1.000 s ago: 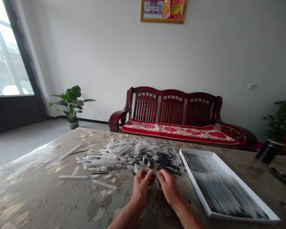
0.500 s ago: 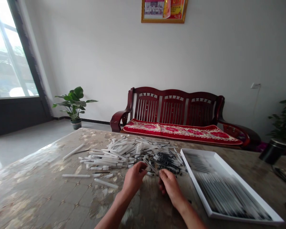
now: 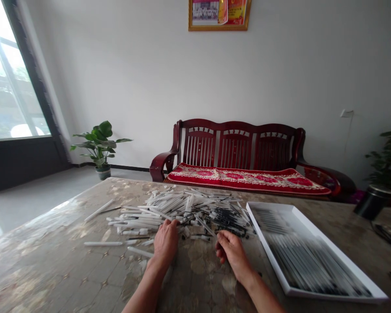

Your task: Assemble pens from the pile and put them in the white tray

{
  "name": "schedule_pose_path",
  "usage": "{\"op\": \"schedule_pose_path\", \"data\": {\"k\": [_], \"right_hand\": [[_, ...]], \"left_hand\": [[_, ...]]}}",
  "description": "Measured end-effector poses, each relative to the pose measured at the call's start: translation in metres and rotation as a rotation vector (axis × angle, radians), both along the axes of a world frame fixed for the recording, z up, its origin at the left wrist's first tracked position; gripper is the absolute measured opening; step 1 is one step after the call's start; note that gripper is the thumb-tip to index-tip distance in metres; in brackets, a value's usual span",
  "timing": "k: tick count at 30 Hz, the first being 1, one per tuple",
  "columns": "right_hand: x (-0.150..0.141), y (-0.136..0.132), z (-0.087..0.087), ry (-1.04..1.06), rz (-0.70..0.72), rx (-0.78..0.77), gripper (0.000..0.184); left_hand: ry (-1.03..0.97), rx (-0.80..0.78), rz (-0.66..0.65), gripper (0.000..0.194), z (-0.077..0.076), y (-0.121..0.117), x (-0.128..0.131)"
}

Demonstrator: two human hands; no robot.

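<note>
A heap of white pen barrels (image 3: pixel 169 204) and black pen parts (image 3: pixel 230 219) lies across the middle of the patterned table. My left hand (image 3: pixel 166 241) rests at the near edge of the heap, back up, with its fingertips hidden among the white barrels. My right hand (image 3: pixel 230 250) is closed, thumb against fingers, around the lower end of a slim translucent pen (image 3: pixel 206 226) that slants up and left. Just left of my left hand lies a loose white barrel (image 3: pixel 140 251).
Right of my right hand, a white shallow box (image 3: pixel 282 278) holds rows of clear pens with dark ends. Another white barrel (image 3: pixel 103 244) lies on the table (image 3: pixel 84 278) at left. A black canister (image 3: pixel 373 202) stands far right. Behind is a red wooden bench (image 3: pixel 236 148).
My left hand has moved away from the pen, left and down, to the edge of the white barrels. My right hand stays almost in place with the pen. The view has shifted slightly.
</note>
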State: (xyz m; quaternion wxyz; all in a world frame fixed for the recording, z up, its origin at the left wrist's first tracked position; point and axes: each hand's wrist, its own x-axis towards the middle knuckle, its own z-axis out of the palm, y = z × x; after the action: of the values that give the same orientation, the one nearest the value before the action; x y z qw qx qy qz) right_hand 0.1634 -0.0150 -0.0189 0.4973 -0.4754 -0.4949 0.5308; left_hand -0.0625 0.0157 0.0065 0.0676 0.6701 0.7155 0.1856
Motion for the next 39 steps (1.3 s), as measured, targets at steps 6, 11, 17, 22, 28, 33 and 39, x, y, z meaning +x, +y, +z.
{"op": "schedule_pose_path", "data": {"k": [6, 11, 17, 22, 28, 33, 39], "right_hand": [[0.0, 0.0, -0.001, -0.025, 0.042, -0.024, 0.05], [-0.002, 0.0, 0.001, -0.02, -0.029, -0.026, 0.045], [-0.001, 0.007, -0.003, -0.077, -0.201, 0.035, 0.047], [0.005, 0.009, -0.005, -0.226, -0.28, 0.2, 0.045], [0.011, 0.008, -0.004, -0.405, -0.295, 0.376, 0.035], [0.013, 0.009, -0.005, -0.439, -0.3, 0.42, 0.033], [0.013, 0.009, -0.005, -0.397, -0.277, 0.378, 0.034]], "left_hand": [[0.015, -0.009, 0.008, 0.034, -0.002, -0.002, -0.001], [-0.066, 0.028, 0.029, 0.03, -0.003, -0.003, -0.004], [-0.617, 0.204, 0.038, 0.024, -0.01, 0.004, 0.001], [-1.135, 0.145, -0.035, 0.037, -0.019, 0.007, 0.017], [-1.294, 0.116, -0.13, 0.04, -0.014, 0.002, 0.025], [-1.294, 0.112, -0.172, 0.039, -0.009, 0.0, 0.025], [-1.343, 0.097, -0.16, 0.04, -0.003, 0.0, 0.026]]}}
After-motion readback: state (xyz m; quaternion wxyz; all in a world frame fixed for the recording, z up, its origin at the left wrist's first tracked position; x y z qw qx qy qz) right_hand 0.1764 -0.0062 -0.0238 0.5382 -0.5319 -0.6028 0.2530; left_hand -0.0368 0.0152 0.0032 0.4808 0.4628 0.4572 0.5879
